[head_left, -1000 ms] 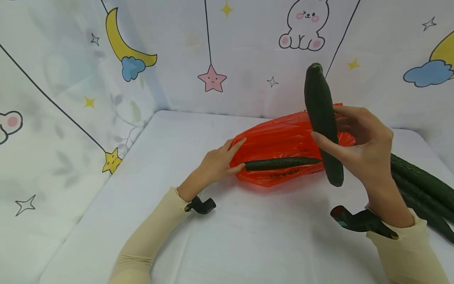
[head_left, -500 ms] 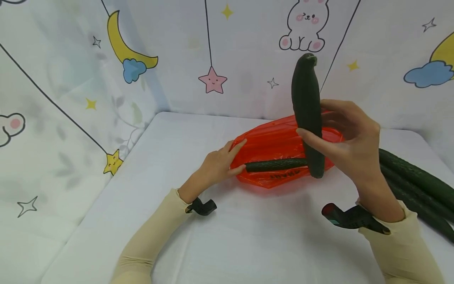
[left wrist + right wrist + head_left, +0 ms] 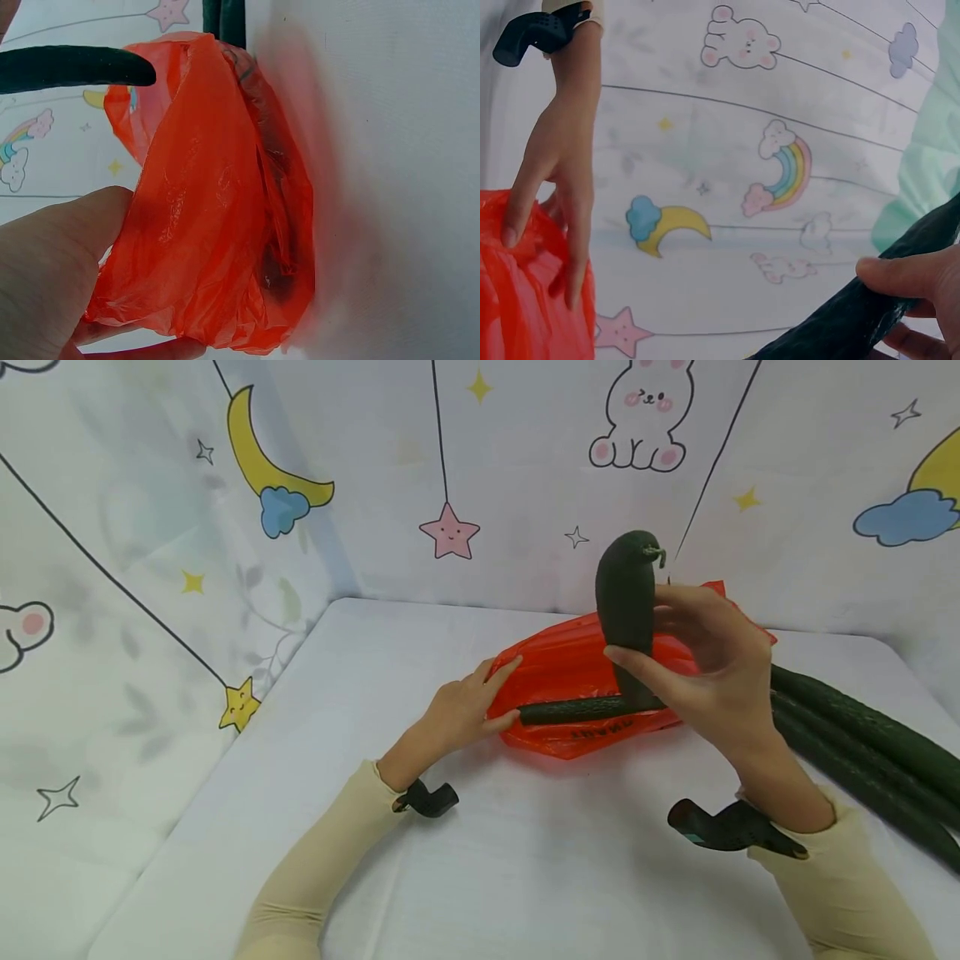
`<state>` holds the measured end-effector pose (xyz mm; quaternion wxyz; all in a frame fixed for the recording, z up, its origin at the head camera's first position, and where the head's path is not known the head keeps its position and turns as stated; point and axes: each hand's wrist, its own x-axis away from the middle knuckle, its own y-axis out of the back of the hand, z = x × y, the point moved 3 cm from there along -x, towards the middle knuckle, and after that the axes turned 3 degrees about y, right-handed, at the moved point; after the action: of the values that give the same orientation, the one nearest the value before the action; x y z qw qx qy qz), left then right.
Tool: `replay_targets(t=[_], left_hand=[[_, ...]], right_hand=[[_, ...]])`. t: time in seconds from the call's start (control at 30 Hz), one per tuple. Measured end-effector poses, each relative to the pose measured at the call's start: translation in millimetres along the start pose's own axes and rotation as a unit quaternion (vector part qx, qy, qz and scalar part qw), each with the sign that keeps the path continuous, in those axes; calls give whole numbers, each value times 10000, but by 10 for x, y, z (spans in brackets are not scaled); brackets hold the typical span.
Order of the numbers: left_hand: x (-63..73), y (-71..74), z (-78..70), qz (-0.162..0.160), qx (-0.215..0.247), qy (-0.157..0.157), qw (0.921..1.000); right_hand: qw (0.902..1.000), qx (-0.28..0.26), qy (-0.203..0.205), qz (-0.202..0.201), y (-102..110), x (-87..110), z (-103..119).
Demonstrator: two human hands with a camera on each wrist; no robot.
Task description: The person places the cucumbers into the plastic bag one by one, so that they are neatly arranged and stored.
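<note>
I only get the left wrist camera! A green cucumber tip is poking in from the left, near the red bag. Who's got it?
Observer: The person's right hand holds that cucumber.

Operator: Which end has the stem? I only see the tip!

Observer: The upper end; the head view shows the stem up there.

Operator: Any animals on the wall?

Observer: Yes, the head view shows a winking white animal drawn on the backdrop.
</note>
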<state>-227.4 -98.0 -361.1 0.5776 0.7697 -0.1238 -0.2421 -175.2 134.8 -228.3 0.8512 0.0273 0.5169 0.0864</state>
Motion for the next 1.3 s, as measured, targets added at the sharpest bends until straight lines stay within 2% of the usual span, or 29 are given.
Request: replay_targets(t=[0.13,0.43,0.67,0.77,0.9,1.03,1.3], left_hand=[[0,0,-4,7,-8,20,10000],[-1,-3,-8,-43,-63,-4,10000],[6,-6,-17,-6,-59,8,10000],[5,-6,-17,-14,-56,12,10000],[3,-6,-10,-14,-75,11,10000],[-2,-14,-4,5,-50,3,10000],[-1,-29,6,-9,-43,17,10000]], right_hand=[[10000,31,40,69,-15,22,-31],[9957,744,34,544,-9,156,-200],[9929,896,-114,774,37,272,-351],[9892,1166,-33,884,63,310,-423],[9806,1706,101,959,92,365,-517],[9731,2085,-41,981,111,421,-568],[9718,2151,-234,937,140,497,-664]])
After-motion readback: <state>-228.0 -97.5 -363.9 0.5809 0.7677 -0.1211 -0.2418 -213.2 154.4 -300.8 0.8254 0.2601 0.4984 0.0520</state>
